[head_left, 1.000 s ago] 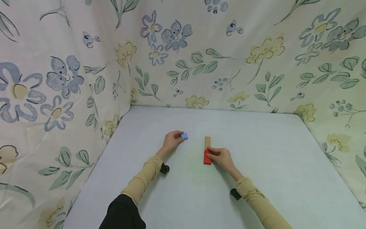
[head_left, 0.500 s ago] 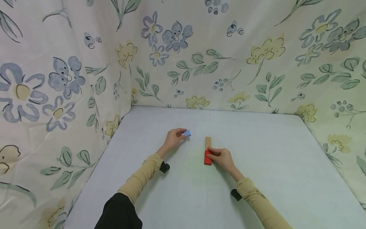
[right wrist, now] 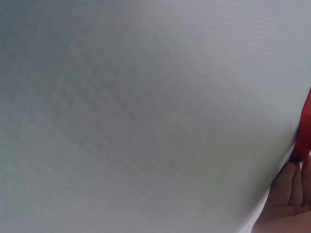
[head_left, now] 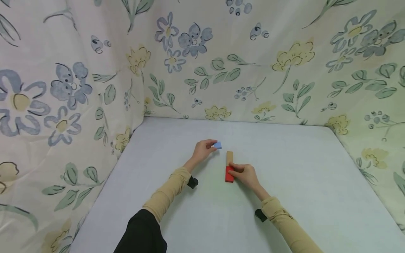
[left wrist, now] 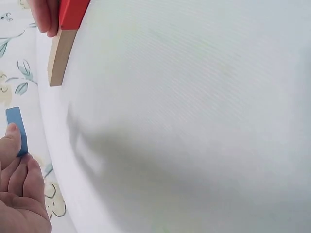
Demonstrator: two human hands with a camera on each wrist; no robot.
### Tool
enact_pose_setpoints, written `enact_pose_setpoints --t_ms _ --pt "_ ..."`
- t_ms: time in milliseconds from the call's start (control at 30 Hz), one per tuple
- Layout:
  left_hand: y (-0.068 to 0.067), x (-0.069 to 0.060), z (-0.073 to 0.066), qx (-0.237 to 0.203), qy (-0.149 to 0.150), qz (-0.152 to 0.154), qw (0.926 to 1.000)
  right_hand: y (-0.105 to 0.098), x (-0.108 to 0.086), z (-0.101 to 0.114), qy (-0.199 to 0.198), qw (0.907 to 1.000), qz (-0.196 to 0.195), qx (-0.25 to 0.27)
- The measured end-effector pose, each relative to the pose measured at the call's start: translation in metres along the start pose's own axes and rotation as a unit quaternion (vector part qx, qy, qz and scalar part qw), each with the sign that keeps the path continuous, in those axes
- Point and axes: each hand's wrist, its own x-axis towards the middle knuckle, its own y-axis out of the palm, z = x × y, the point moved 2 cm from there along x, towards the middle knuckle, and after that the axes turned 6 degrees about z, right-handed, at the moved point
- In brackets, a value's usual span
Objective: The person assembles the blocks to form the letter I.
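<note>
Between thumb and fingers my left hand point(head_left: 201, 151) pinches a small blue block point(head_left: 218, 145), also seen at the left of the left wrist view. Its shadow falls on the table apart from it, so the block is off the surface. To its right, a plain wooden block point(head_left: 230, 156) lies end to end with a red block point(head_left: 229, 176). My right hand point(head_left: 247, 175) grips the red block near where the two meet, covering part of it. In the right wrist view only an edge of the red block point(right wrist: 304, 133) shows beside the fingers.
A white table point(head_left: 300, 168) spreads under both hands. Flower-print cloth point(head_left: 215, 80) hangs behind and along its sides. A small black camera point(head_left: 192, 182) is strapped under the left wrist, another black camera point(head_left: 261, 215) under the right.
My left hand has carried the blue block to the right and slightly farther back, closer to the wooden block. The right hand stays in place on the red block.
</note>
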Motion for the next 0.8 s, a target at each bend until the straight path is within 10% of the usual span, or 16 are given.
enact_pose_setpoints --t_ms 800 --pt "0.026 0.035 -0.016 0.051 0.026 0.01 0.9983 0.0 0.001 0.0 -0.004 1.0 -0.004 0.008"
